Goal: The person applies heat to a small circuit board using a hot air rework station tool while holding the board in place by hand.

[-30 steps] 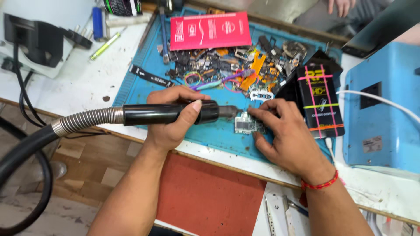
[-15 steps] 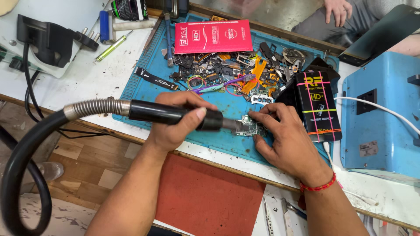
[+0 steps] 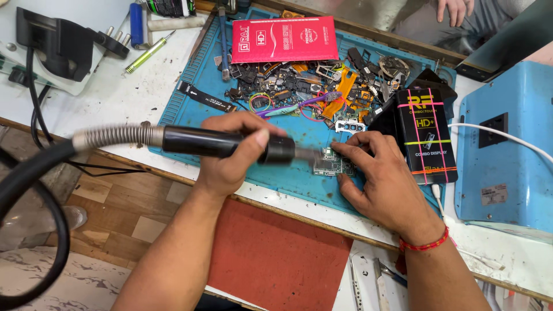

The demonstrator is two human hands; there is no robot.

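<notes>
Between the two hands, on a blue work mat (image 3: 190, 75) spread over the white tabletop (image 3: 103, 98), lies a small green circuit board (image 3: 331, 164). The left hand (image 3: 230, 158) is wrapped around the black handle of a hot-air tool (image 3: 219, 143), thumb along the top, with the metal nozzle pointing rightward at the board and its tip just beside the board's left edge. A ribbed metal collar and thick black hose (image 3: 34, 190) trail away from that hand, off to its left and down past the tabletop edge. The right hand (image 3: 383, 181) rests flat on the mat, its fingertips (image 3: 345, 151) pressing the board's far and near edges to pin it; a red thread band circles that wrist. Just beyond both hands a heap of small phone parts and flex cables (image 3: 311, 86) is scattered over the mat, and beyond it lies a flat red packet (image 3: 285, 39). Right of the right hand a black box bound with coloured elastic bands (image 3: 426, 135) leans on the mat, with a light-blue machine (image 3: 507, 138) further right. Far beyond the left hand sit a black plug adapter (image 3: 57, 49) and a green screwdriver (image 3: 147, 53).
</notes>
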